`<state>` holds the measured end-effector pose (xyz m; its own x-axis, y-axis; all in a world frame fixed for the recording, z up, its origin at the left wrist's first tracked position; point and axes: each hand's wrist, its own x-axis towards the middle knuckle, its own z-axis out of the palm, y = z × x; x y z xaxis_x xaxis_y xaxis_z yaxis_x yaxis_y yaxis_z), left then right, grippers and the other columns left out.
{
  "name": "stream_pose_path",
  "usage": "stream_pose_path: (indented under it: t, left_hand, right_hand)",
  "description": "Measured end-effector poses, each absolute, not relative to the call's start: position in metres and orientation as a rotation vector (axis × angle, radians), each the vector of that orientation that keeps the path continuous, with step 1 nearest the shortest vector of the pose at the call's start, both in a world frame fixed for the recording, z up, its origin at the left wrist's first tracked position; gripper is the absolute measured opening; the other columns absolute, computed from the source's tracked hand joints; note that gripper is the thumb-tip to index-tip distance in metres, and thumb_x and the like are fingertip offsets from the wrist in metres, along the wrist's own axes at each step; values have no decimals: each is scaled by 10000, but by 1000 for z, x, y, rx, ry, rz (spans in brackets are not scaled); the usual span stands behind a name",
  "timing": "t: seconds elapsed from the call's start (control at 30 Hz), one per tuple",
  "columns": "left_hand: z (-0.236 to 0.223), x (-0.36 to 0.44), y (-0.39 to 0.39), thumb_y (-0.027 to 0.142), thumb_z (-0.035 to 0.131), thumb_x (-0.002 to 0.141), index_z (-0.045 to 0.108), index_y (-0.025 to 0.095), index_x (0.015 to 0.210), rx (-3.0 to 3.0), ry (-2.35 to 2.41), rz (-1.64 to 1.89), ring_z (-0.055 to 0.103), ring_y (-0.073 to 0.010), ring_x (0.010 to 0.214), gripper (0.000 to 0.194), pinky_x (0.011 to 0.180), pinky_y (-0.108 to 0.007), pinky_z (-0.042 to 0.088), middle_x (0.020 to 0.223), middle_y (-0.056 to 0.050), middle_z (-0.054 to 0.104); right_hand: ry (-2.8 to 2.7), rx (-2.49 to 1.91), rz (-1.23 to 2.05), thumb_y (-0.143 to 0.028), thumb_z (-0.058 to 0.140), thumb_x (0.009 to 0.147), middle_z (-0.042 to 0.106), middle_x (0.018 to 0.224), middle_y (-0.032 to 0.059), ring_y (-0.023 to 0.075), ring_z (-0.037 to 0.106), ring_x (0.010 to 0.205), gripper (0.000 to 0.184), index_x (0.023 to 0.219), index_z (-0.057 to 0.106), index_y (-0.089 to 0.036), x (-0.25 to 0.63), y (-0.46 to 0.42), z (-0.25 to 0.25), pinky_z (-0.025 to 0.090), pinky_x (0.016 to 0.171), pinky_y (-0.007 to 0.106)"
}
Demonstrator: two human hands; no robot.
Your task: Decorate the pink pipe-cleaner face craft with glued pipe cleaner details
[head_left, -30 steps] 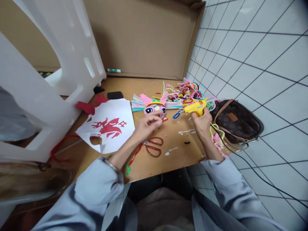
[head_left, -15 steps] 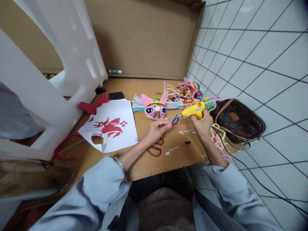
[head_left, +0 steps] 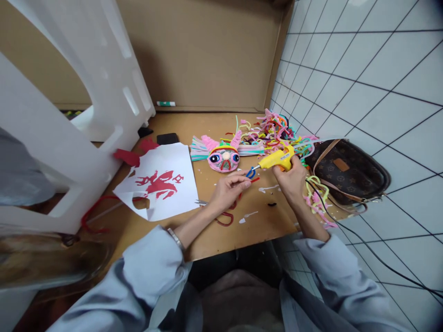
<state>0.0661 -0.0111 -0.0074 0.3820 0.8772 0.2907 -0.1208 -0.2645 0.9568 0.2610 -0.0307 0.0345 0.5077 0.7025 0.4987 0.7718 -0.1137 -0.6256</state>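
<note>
Between the thumb and fingers of my left hand (head_left: 231,188) is a thin red pipe cleaner (head_left: 255,180), its end sticking out to the right. My right hand (head_left: 291,177) grips a yellow glue gun (head_left: 277,159), nozzle pointing left just above that end. A small blue loop (head_left: 251,173) hangs at the nozzle; whether the nozzle touches the red piece I cannot tell. Behind my left hand lies a pink animal face (head_left: 224,160) of pipe cleaners with big eyes and pink ears. Red-handled scissors (head_left: 224,219) are partly hidden beneath my left forearm.
White paper (head_left: 173,198) with red cut shapes lies left, a black phone-like object (head_left: 167,139) behind it. Tangled pipe cleaners (head_left: 273,127) fill the back right, beside a brown patterned bag (head_left: 349,170). The glue gun's black cord (head_left: 363,249) trails right. A white plastic frame (head_left: 114,92) stands left.
My left hand has moved right and slightly toward me, away from the animal face, bringing the red pipe cleaner to the nozzle. The glue gun has shifted only slightly.
</note>
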Motion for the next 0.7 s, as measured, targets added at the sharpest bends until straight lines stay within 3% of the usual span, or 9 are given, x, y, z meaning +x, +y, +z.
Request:
stream_pose_path:
  t: [0.1,0.23,0.33,0.4,0.47,0.57,0.7]
  left_hand:
    - [-11,67,-8,400,743,779,783,205,801,1487,754,1139,699,-225,991,200,894,-353,550,1012,-77,764]
    - [-12,65,-10,409,708,809,766,197,800,1507,805,1137,703,-200,841,220,754,-320,568,958,-59,762]
    - [-12,66,-17,336,663,852,767,203,810,1715,669,1059,716,-220,959,174,869,-352,562,1046,-85,766]
    - [-11,66,-21,276,666,847,772,205,808,1887,537,958,672,-253,1156,133,977,-374,523,1206,-115,732]
    - [-10,65,-22,262,641,862,770,197,830,1926,589,964,672,-256,1165,148,935,-366,534,1305,-137,686]
    - [-6,61,-20,286,628,875,767,184,862,1888,712,989,723,-223,950,173,808,-330,551,1095,-130,763]
    - [-1,56,-22,325,636,880,776,193,859,1878,709,974,662,-153,666,194,634,-260,503,779,-53,761]
  right_hand:
    - [-1248,-1843,-100,-392,518,623,577,712,9,193,515,653,226,786,481,-240,259,-32,33,473,681,342]
    - [-1202,-1807,-165,-379,527,633,565,692,-2,185,498,642,196,762,470,-242,263,-30,39,454,651,327]
    - [-1142,-1776,-201,-371,541,643,550,699,-6,181,486,646,188,753,464,-240,267,-25,50,439,647,327]
    - [-1140,-1765,-195,-355,555,644,536,697,-6,180,484,651,181,746,460,-239,266,-21,57,434,656,331]
    - [-1161,-1756,-190,-327,566,647,536,707,-1,183,492,668,170,750,465,-236,263,-16,63,437,674,335]
    - [-1190,-1740,-207,-302,569,672,555,744,12,189,508,702,150,773,486,-230,256,-5,65,447,696,336]
    - [-1240,-1661,-233,-361,554,757,562,754,12,193,520,709,152,810,503,-228,250,14,61,460,691,341]
